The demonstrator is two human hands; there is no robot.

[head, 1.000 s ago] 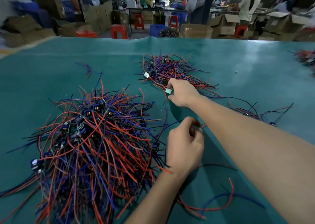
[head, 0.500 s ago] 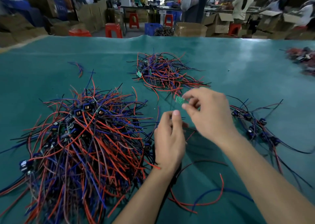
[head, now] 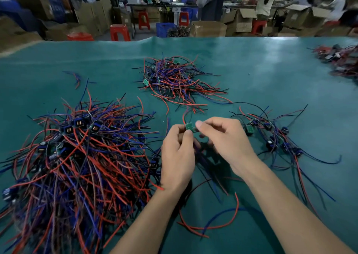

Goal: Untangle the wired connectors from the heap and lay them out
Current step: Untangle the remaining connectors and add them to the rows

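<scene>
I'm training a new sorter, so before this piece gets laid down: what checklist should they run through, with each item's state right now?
1. Small green circuit board gripped by both hands, left hand and right hand: ok.
2. Its wires free of the big heap of red, blue and black wires: cannot tell; the hands hide them.
3. Bare teal mat available for laying out: ok.
4. Laid-out group of wired pieces to the right apart from the heap: ok.
5. Loose red and blue wires below the hands cleared: not ok.
</scene>
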